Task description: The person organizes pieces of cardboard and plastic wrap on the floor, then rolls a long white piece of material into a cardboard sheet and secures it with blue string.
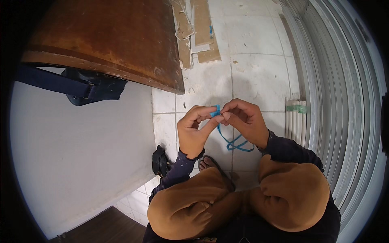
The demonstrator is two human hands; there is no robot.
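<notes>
Bending at the bottom of the frame, brown-trousered knees (300, 194) sit nearest. At centre, the left hand (191, 135) grips a blue strap (218, 109) between thumb and fingers; the right hand (249, 119) pinches it just beside, and the slack loops below them. Lower, a sandalled foot (207, 162) rests on white tiles (259, 79). Farther off, cardboard strips (202, 26) lie at top centre, near a wooden tabletop (109, 32) at upper left.

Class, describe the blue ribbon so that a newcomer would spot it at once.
Find the white tiled floor beside the brown wooden board. Lower in view, the left hand and right hand meet, pinching the blue ribbon between them. Its loose length hangs in crossing loops, a thin blue line unlike the broad cardboard pieces.
</notes>
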